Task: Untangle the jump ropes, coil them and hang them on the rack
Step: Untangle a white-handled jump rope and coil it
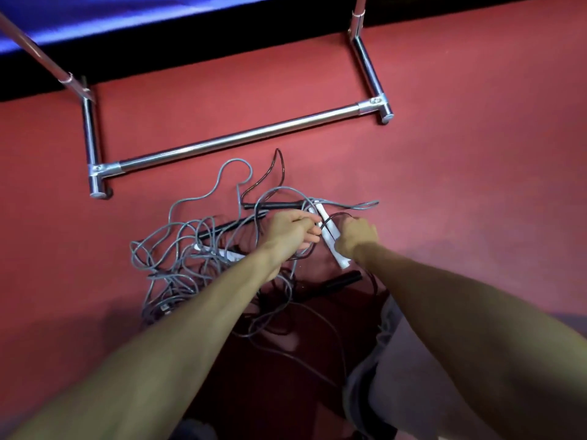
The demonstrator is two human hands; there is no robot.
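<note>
A tangle of grey jump rope cords (178,246) and thin dark cords (270,173) lies on the red floor below the metal rack (241,138). My right hand (357,238) grips a white handle (328,231) that slants down to the right. My left hand (292,231) pinches a cord right beside that handle's upper part. Another white handle (219,252) lies in the grey tangle at the left. Black handles lie above my left hand (273,205), left of it (228,225) and below my right hand (341,279).
The rack's chrome base bars stand on the red floor (476,154), with uprights rising at the far left (35,49) and far right (359,14). A blue mat (127,17) edges the top. My knee in grey shorts (378,360) is at the bottom.
</note>
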